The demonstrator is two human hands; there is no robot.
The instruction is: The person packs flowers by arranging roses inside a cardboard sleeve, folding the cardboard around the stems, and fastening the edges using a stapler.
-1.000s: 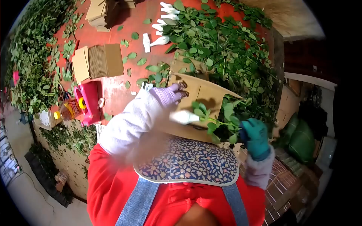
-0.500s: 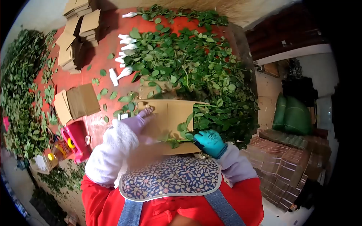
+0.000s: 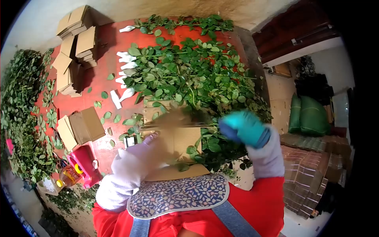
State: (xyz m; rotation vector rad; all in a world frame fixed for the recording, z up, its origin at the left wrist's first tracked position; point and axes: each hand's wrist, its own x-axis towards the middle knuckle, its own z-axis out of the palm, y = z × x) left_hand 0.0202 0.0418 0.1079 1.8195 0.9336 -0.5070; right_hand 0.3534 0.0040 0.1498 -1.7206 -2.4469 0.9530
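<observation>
A bent, corrugated cardboard sheet (image 3: 188, 141) lies before me at the table's near edge. My left hand (image 3: 139, 151), in a pale purple glove, rests at its left side with fingers stretched onto it; a blurred patch hides part of the hand. My right hand (image 3: 245, 127), in a teal glove, is raised to the right of the sheet, above the foliage, its fingers smeared by motion. Green leaves (image 3: 193, 151) lie on the sheet's right part. Beyond it is a heap of leafy stems (image 3: 185, 73), with white-covered heads (image 3: 127, 58) at their left ends.
Folded cardboard stacks (image 3: 86, 44) stand at the back left of the red table (image 3: 100, 81). More cardboard pieces (image 3: 87, 125) lie nearer, beside a pink container (image 3: 85, 166) and a yellow-capped bottle (image 3: 70, 176). Foliage (image 3: 23, 102) is piled far left; green sacks (image 3: 312, 116) stand right.
My right hand has moved up and right, away from the leaves on the cardboard. The left hand stays at the sheet's left side. The whole view has shifted slightly.
</observation>
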